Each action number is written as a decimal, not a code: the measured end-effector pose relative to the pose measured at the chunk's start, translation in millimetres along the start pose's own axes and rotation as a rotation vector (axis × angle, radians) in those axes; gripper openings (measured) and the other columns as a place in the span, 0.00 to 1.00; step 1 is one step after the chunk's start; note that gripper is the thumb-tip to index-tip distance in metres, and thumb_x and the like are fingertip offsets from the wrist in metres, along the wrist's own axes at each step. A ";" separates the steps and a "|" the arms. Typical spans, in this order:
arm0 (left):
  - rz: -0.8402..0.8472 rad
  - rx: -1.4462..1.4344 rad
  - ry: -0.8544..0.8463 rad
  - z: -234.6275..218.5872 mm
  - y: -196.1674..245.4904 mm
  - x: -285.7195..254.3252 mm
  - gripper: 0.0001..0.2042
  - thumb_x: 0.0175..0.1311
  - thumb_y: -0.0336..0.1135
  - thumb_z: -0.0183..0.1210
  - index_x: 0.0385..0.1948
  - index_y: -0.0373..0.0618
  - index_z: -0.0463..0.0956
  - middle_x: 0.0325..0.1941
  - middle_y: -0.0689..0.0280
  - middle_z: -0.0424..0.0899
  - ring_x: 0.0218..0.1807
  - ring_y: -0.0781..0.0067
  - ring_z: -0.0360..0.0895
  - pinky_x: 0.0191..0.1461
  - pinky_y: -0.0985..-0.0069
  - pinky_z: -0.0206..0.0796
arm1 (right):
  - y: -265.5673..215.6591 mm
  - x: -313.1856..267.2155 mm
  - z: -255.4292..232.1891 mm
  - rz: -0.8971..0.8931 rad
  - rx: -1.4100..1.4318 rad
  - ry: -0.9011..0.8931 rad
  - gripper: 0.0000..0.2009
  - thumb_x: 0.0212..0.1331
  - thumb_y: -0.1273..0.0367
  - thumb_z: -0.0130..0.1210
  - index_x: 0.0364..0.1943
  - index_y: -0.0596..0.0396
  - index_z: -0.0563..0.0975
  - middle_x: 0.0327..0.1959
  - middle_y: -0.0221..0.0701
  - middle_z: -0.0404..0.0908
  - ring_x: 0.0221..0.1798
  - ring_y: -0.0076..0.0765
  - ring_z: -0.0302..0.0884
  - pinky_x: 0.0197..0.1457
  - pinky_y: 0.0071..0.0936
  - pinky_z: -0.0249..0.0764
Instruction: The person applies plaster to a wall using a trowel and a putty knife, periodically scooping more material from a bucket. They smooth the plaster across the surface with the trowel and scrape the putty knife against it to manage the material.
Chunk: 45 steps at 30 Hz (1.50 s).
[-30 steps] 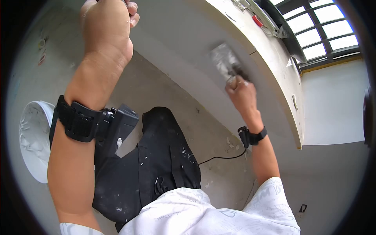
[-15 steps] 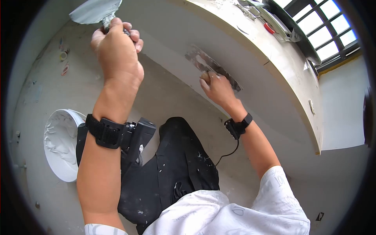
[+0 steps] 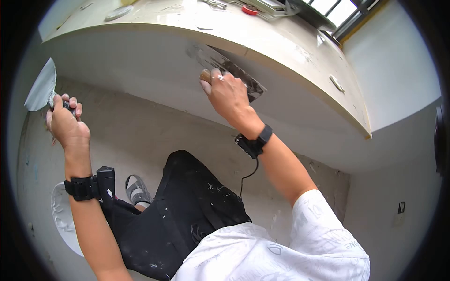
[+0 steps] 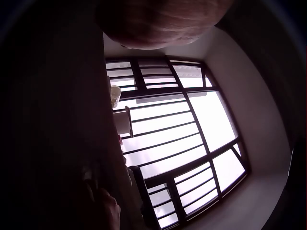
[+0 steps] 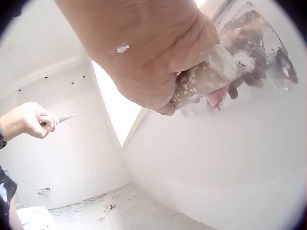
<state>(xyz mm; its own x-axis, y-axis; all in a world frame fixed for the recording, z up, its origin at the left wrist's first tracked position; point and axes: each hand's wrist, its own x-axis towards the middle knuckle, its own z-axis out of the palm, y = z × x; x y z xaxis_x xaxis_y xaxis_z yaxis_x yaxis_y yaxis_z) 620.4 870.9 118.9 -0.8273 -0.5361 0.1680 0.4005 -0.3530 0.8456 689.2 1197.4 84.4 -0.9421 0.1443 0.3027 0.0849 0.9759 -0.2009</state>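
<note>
My right hand [image 3: 228, 97] grips the wooden handle [image 3: 205, 75] of a plastering trowel. The trowel's steel blade [image 3: 244, 78], smeared with white paste, lies against the pale wall just under the ledge. Seen from the right wrist, the fingers wrap round the paste-crusted handle [image 5: 204, 79]. Over at the left, my left hand [image 3: 69, 125] holds a wide putty knife [image 3: 43, 86] by its dark handle, the blade up and coated white. That knife shows edge-on [image 5: 66, 117] in the right wrist view. Below the left forearm stands a white bucket [image 3: 71, 241] of white paste, partly hidden by the arm.
A curved ledge [image 3: 154, 18] overhangs the wall, with a red-rimmed roll [image 3: 249, 10] and other items on it. A barred window [image 4: 163, 134] rises behind it. The person's sandalled foot [image 3: 138, 191] is on the bare concrete floor [image 3: 140, 124].
The head view has turned and the ledge shows more fully. The trowel, blurred at first, has shifted left along the wall. My left hand with the putty knife sits lower and farther left.
</note>
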 end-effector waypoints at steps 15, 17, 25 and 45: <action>0.039 0.018 -0.089 -1.9 -5.1 -2.2 0.05 0.70 0.31 0.49 0.35 0.41 0.64 0.30 0.67 0.72 0.24 0.79 0.67 0.20 0.80 0.55 | 238.5 -213.2 -123.1 0.252 -0.190 0.127 0.17 0.61 0.56 0.56 0.34 0.58 0.74 0.32 0.46 0.80 0.38 0.55 0.78 0.40 0.44 0.72; 0.016 -0.033 -0.150 -3.4 -4.0 -3.3 0.06 0.71 0.32 0.50 0.37 0.41 0.65 0.32 0.67 0.73 0.24 0.79 0.67 0.20 0.81 0.55 | 273.5 -249.0 -131.2 0.324 -0.151 0.165 0.14 0.59 0.60 0.58 0.33 0.58 0.74 0.31 0.46 0.79 0.36 0.55 0.77 0.38 0.42 0.71; 0.039 0.016 -0.247 -2.5 12.0 -29.4 0.06 0.72 0.34 0.49 0.37 0.43 0.65 0.32 0.69 0.72 0.25 0.82 0.66 0.21 0.82 0.55 | 331.6 -246.8 -92.1 0.415 -0.125 0.289 0.13 0.48 0.65 0.62 0.31 0.59 0.76 0.25 0.45 0.80 0.28 0.50 0.77 0.37 0.39 0.73; -0.104 -0.037 -0.072 4.8 30.7 -25.7 0.06 0.72 0.35 0.50 0.37 0.45 0.64 0.32 0.69 0.71 0.24 0.83 0.64 0.20 0.84 0.54 | -23.8 35.0 164.6 -0.002 0.325 -0.155 0.18 0.48 0.60 0.56 0.38 0.61 0.78 0.30 0.49 0.81 0.37 0.57 0.81 0.42 0.50 0.76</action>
<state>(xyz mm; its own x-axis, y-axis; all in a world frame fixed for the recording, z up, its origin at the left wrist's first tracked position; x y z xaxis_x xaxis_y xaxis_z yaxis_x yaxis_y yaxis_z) 652.1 877.5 143.0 -0.8905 -0.4395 0.1175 0.3244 -0.4323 0.8414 600.8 1152.3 -53.6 -0.9823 0.0916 0.1633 -0.0010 0.8696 -0.4938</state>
